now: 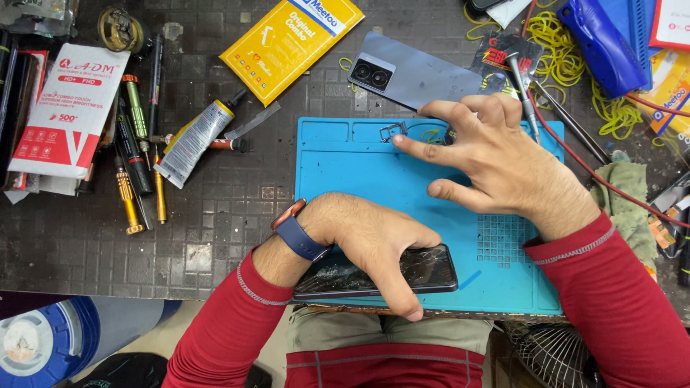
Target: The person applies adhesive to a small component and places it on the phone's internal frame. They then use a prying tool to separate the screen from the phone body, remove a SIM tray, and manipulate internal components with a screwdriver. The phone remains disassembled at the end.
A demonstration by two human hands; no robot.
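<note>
While my left hand (374, 241) presses down on the cracked phone (377, 273) at the near edge of the blue repair mat (345, 169), my fingers curl over its shattered screen and my thumb hooks past its front edge, so the phone is gripped flat against the mat. On that wrist sits a smartwatch with a blue strap (296, 231). Farther back, my right hand (496, 162) is spread wide over the mat, holding nothing, the index fingertip just beside a small metal SIM tray (392, 131) lying in one of the mat's top compartments. Beyond the mat's far edge lies a grey phone back cover (417, 73), camera cutouts up. Off to the left on the dark table rest a glue tube (194, 140) and several screwdrivers (133, 154), with a yellow packet (287, 43) near them
</note>
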